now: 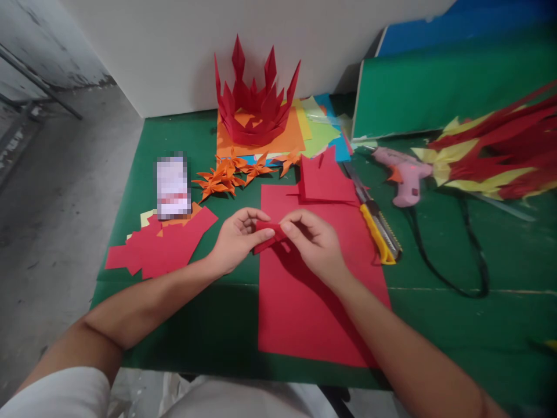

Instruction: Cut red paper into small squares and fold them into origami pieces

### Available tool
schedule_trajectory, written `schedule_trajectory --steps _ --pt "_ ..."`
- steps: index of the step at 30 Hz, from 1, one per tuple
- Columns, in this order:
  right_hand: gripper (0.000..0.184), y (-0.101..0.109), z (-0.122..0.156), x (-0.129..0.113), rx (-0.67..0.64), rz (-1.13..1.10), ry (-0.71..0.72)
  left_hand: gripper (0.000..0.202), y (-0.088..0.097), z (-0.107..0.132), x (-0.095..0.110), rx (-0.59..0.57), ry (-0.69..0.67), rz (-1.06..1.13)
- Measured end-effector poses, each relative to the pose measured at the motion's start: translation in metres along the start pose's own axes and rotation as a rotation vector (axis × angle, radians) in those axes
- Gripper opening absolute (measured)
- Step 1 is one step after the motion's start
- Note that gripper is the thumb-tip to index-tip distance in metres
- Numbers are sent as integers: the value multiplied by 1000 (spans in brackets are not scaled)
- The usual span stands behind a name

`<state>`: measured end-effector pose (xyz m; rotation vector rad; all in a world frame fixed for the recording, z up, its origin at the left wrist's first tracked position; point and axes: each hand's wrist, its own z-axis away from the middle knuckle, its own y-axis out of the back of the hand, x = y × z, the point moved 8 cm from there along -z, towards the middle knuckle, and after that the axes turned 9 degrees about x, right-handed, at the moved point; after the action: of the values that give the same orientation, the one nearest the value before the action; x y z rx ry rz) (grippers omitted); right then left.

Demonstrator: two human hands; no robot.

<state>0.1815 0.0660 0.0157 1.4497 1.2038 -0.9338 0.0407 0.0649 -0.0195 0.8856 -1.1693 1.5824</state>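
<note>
The small folded piece of red paper (264, 244) is creased into a narrow, flattish strip. It tilts down to the left, pinched at either end between the left hand (235, 241) and right hand (315, 241), just above a large red sheet (313, 307).

Bare green table (456, 325) lies open right; utility knife (378, 223) and cord (439, 273) intervene.

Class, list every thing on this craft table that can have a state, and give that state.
Left hand, shut on red piece.
Right hand, shut on red piece.
Red piece, folded, pinched at both ends.
Red sheet, flat, unfolded.
Crown, upright on orange paper.
Glue gun, lying on its side.
Knife, lying flat; blade unclear.
</note>
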Motion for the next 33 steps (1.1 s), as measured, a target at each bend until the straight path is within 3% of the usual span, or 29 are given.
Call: schedule_trajectory --steps 11,19,23,27,33 --pt "19 -6 2 -2 -16 80 28 36 3 -1 4 23 -46 76" --pt "13 -2 1 -5 4 214 137 35 -1 -2 4 -62 -105 -32" --pt "13 -3 2 -1 -7 160 61 35 3 -1 14 6 -229 -13" --pt "15 -7 3 6 -67 27 -62 27 0 5 23 -12 -351 -187" --pt "18 -6 3 14 -35 -195 -139 12 5 4 26 24 -394 -294"
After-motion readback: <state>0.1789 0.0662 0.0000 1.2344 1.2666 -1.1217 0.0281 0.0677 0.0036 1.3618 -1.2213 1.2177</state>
